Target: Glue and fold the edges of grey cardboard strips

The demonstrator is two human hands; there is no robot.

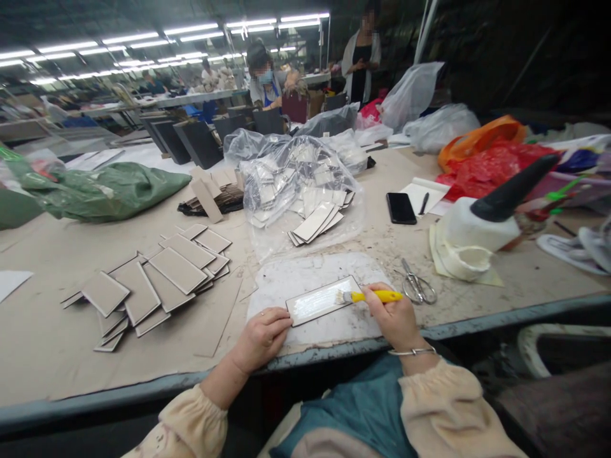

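Observation:
A yellow-handled paintbrush is gripped in my right hand. Its bristles rest on the right part of a rectangular panel with a dark edge, whose face is coated with wet white glue or paste. My left hand holds the panel's left end, fingers together at its corner. Under the panel lies a stained white sheet by the table's front edge. To the left, a loose pile of similar beige panels with dark edges overlaps on the table.
Beyond the sheet lies a clear plastic bag of small pieces. At right are scissors, a phone, a white bottle with a black nozzle and a tape roll. A green bag lies at left. Co-workers are behind.

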